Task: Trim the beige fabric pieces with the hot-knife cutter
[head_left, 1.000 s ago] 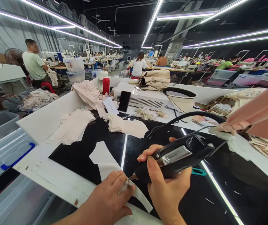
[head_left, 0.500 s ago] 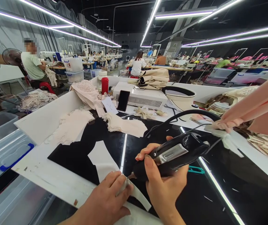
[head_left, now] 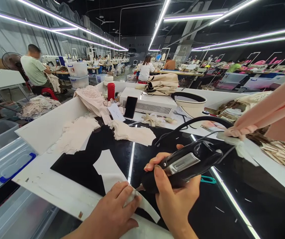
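Note:
In my right hand (head_left: 176, 199) is a black corded hand tool (head_left: 182, 166) with a silver plate on its side, fingers wrapped round its body. Its narrow copper-coloured tip (head_left: 140, 188) points left, at the edge of a white curved fabric piece (head_left: 110, 169), close to my left fingertips. My left hand (head_left: 117, 205) lies over the middle of this piece, fingers extended and pressing it down, thumb apart. Part of the fabric is hidden under that hand; its narrow lower end shows to the right. Beneath is a glossy black work surface (head_left: 82, 166).
Pale fabric stacks (head_left: 132, 132) lie further back, beside a phone (head_left: 131, 107), a red bottle (head_left: 111, 91) and a white vented box (head_left: 149, 101). A teal tool (head_left: 208, 179) lies right of my hand. Pink cloth (head_left: 269, 109) hangs at the right, by the cable. Co-workers sit beyond.
The view has shifted very slightly. Both hands, the black tool and the white fabric piece stay in nearly the same place.

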Demonstrator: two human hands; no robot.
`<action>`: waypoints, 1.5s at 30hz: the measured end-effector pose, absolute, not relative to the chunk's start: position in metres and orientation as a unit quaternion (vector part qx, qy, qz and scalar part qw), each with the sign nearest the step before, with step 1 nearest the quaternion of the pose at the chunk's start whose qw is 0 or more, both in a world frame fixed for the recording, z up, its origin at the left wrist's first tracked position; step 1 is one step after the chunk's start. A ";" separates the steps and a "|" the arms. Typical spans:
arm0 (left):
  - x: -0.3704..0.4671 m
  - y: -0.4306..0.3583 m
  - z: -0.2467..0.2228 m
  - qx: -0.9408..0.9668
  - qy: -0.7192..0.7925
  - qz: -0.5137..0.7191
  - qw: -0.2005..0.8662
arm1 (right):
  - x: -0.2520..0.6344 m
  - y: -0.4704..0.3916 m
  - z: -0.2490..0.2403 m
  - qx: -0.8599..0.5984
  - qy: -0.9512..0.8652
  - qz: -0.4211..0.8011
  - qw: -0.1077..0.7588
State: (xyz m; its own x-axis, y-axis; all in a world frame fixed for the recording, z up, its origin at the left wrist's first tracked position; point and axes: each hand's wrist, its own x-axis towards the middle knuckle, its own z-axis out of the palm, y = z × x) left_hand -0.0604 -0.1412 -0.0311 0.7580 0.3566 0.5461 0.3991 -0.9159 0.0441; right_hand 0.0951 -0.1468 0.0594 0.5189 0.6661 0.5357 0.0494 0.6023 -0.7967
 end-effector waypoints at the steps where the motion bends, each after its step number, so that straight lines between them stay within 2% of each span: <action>1: -0.060 -0.142 -0.031 -0.938 -0.203 -0.278 0.035 | 0.095 -0.147 0.059 -0.402 -0.448 0.199 0.773; 7: -0.064 -0.145 -0.029 -0.935 -0.215 -0.280 0.026 | 0.093 -0.144 0.059 -0.412 -0.451 0.173 0.773; 13: -0.065 -0.146 -0.022 -0.939 -0.218 -0.267 0.007 | 0.089 -0.141 0.060 -0.377 -0.442 0.190 0.792; 26: -0.064 -0.145 -0.021 -0.937 -0.212 -0.278 0.022 | 0.091 -0.140 0.058 -0.378 -0.462 0.207 0.775; 34: -0.083 -0.125 -0.002 -0.952 -0.222 -0.185 -0.098 | 0.118 -0.146 0.078 -0.433 -0.488 0.222 0.725; 38: -0.082 -0.105 0.007 -0.964 -0.231 -0.122 -0.050 | 0.129 -0.152 0.078 -0.470 -0.496 0.202 0.702; 45: -0.048 -0.109 -0.006 -0.940 -0.314 -0.103 0.089 | 0.128 -0.166 0.069 -0.394 -0.475 0.216 0.757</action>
